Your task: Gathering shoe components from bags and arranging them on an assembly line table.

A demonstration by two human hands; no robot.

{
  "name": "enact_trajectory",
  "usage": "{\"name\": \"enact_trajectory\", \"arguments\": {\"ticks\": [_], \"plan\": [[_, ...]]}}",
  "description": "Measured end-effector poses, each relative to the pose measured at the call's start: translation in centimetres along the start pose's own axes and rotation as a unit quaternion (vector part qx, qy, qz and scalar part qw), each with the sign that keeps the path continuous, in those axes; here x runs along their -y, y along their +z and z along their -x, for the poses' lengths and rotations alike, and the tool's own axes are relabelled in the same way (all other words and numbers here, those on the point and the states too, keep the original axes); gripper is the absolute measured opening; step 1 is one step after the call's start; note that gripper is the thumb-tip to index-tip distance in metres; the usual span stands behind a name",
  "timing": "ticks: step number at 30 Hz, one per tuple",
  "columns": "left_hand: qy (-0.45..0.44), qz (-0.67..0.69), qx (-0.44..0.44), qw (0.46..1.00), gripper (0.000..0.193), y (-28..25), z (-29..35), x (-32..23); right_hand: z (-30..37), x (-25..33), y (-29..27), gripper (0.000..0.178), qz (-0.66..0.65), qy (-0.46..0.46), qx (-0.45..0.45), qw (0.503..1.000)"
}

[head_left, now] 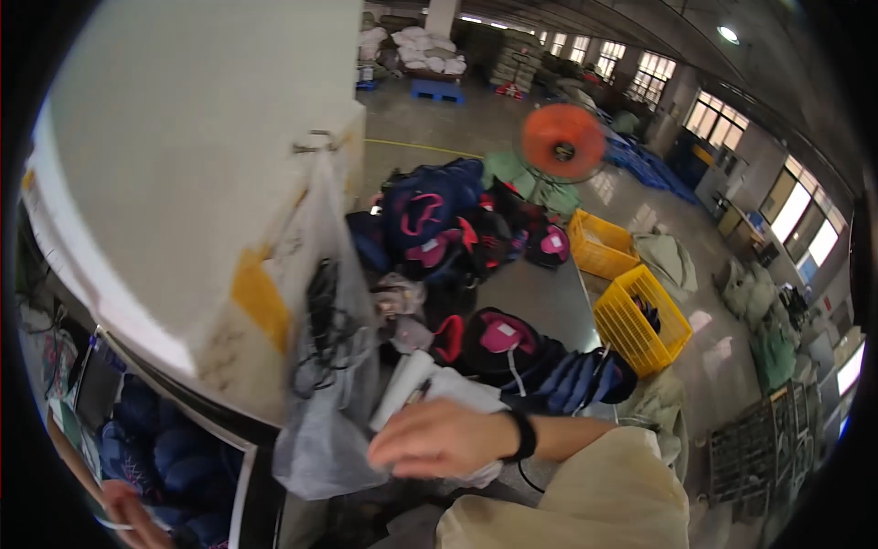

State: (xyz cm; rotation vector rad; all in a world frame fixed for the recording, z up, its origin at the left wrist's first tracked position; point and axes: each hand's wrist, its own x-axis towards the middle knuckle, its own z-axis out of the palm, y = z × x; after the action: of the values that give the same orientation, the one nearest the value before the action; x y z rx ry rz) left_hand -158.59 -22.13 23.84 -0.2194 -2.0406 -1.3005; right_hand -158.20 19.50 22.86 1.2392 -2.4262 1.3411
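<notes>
My right hand, with a black band on the wrist and a cream sleeve, reaches leftward across the near part of the table. Its fingers look loosely stretched, slightly blurred, with no held thing visible. Just left of the fingertips hangs a clear plastic bag with dark cords or straps inside, from a hook on the pillar. White paper or cloth lies right behind the hand. Beyond it rest a dark cap with a pink patch and a row of nested navy caps. My left hand is out of view.
Navy, black and pink caps are heaped on the metal table. Yellow crates stand at its right, an orange fan beyond. A white pillar blocks the left. Another person's hand is beside navy items.
</notes>
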Motion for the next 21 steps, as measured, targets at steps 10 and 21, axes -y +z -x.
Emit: {"name": "enact_trajectory", "arguments": {"ticks": [10, 21], "plan": [[0.032, 0.072, 0.583, 0.809, 0.041, 40.0, 15.5, -12.3, 36.6, -8.2, -26.9, 0.035, 0.355, 0.486, -0.061, 0.796], [-0.107, -0.063, 0.493, 0.861, 0.03, 55.0, 22.7, -11.0, 48.5, -15.6, -22.0, 0.019, 0.249, 0.458, 0.028, 0.853]]}}
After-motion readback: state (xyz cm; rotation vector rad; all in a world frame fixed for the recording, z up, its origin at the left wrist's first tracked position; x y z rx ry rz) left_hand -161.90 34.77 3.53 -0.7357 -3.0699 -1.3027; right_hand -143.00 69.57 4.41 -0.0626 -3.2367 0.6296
